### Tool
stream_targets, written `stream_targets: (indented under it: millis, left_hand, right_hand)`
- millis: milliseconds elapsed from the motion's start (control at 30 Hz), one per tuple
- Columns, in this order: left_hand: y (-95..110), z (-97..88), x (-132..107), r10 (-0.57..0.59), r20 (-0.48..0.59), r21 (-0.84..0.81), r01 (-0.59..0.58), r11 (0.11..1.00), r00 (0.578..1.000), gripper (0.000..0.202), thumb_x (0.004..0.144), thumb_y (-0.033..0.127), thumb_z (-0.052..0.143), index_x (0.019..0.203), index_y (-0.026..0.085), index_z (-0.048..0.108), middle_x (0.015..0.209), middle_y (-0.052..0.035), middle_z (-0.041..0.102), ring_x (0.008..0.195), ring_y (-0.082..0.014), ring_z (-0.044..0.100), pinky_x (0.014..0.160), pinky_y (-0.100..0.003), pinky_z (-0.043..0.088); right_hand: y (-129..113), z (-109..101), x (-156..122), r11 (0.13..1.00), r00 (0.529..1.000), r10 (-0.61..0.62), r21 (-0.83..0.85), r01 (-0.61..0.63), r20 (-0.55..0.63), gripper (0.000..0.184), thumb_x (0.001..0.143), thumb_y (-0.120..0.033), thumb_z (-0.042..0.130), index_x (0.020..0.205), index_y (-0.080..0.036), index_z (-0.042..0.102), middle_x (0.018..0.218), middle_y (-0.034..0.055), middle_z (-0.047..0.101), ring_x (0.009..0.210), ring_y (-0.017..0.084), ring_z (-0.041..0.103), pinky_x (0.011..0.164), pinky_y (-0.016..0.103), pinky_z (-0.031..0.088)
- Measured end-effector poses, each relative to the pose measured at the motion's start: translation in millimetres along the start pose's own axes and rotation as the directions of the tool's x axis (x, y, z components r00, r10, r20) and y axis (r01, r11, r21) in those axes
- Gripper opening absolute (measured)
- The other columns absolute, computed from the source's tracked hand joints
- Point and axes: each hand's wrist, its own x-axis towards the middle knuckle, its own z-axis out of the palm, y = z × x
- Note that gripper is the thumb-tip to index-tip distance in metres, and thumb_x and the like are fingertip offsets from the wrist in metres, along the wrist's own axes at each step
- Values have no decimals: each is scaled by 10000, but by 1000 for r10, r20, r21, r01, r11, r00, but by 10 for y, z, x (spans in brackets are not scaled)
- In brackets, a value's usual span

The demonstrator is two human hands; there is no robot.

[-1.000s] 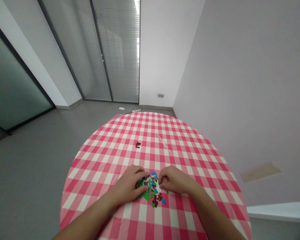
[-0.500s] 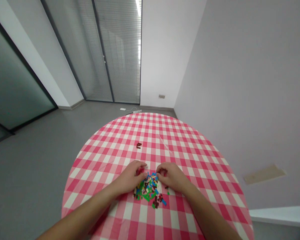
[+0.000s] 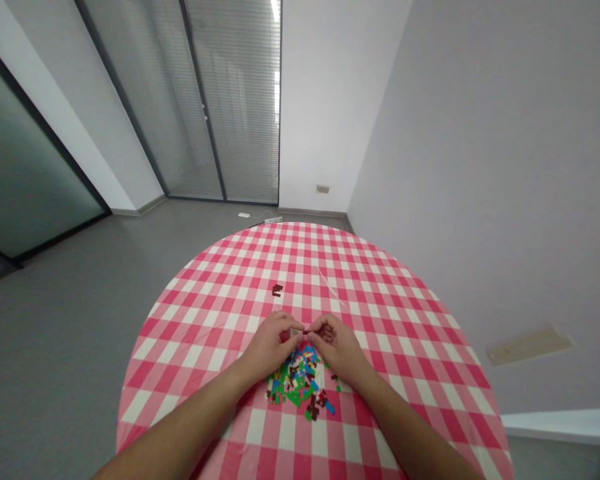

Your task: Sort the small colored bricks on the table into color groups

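A heap of small coloured building pieces [image 3: 300, 383], green, blue, dark red and white, lies on the round table with a pink and white checked cloth [image 3: 220, 320]. Just beyond the heap my left hand [image 3: 273, 343] and my right hand [image 3: 333, 340] meet, fingertips pinched together. Between the fingertips shows a tiny dark red piece [image 3: 306, 331], held by my right fingers and touched by my left ones. A single dark brown assembled piece [image 3: 277, 289] lies alone farther out on the cloth.
The table stands beside a plain wall on the right. Grey floor surrounds it, with glass partitions and blinds at the back left. A white power strip [image 3: 273, 219] lies on the floor past the table's far edge.
Both hands have lifted off the heap and moved away from me. Their fingertips have come together over a small dark piece.
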Motion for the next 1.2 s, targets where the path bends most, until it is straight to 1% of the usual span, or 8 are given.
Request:
stream_targets:
  millis: [167,333,433,533,700,800,967,1200]
  left_hand:
    - [11,27,17,57,18,74,-58,996,998,105,853,193,660,926,207,735,890,-48,673,908,-217,593,839,-364,462]
    - [-80,-58,80,81,-19,168,-77,983,997,136,879,184,615,928,210,739,895,-48,680,913,-215,589,828,-357,457]
    - [-221,-183,156,-5,-157,262,47,964,988,149,894,231,603,925,205,747,896,-54,695,906,-225,596,860,-381,440]
    - [-366,-303,218,-98,-229,380,181,907,969,179,891,288,605,914,205,762,887,-60,704,877,-239,602,835,-386,437]
    - [-471,-356,246,-189,-215,548,279,789,958,226,907,333,567,968,277,777,931,-57,703,898,-272,592,803,-397,416]
    - [-447,-340,241,-192,-229,563,291,773,954,225,903,326,563,984,270,766,946,-59,698,914,-275,585,800,-391,411]
    - [-374,-329,215,-180,-234,540,282,793,955,169,855,309,607,817,225,748,900,-59,682,905,-266,577,813,-390,410]
    - [-387,-310,196,-180,-187,552,255,794,966,265,877,317,562,1022,242,770,940,-82,667,922,-275,576,814,-404,422]
  right_hand:
    - [6,5,-3,999,999,-46,-29,46,5,138,841,-253,605,764,-216,497,815,35,654,742,179,616,686,306,483]
    - [-11,-47,27,994,999,-33,-109,32,-8,59,842,-244,581,801,-211,553,769,24,635,691,171,587,637,286,452]
    - [22,-91,61,986,997,-17,-165,5,-70,63,821,-230,573,767,-207,549,678,-4,577,612,154,533,578,266,408]
    - [79,-124,87,987,993,-9,-158,-9,-114,90,814,-244,572,744,-208,529,645,-17,547,583,145,502,553,258,381]
    - [114,-135,95,986,994,11,-162,-29,-107,91,809,-256,567,743,-206,530,637,-20,539,569,141,485,538,255,363]
    - [98,-137,89,987,995,17,-157,-32,-99,90,805,-255,567,739,-205,530,628,-22,533,563,139,478,530,253,355]
    - [105,-145,87,988,995,20,-148,-34,-93,85,803,-247,567,738,-204,532,627,-23,534,566,139,482,533,253,356]
    - [134,-145,94,987,996,28,-153,-41,-87,85,802,-249,574,740,-204,536,620,-27,526,564,137,479,531,251,353]
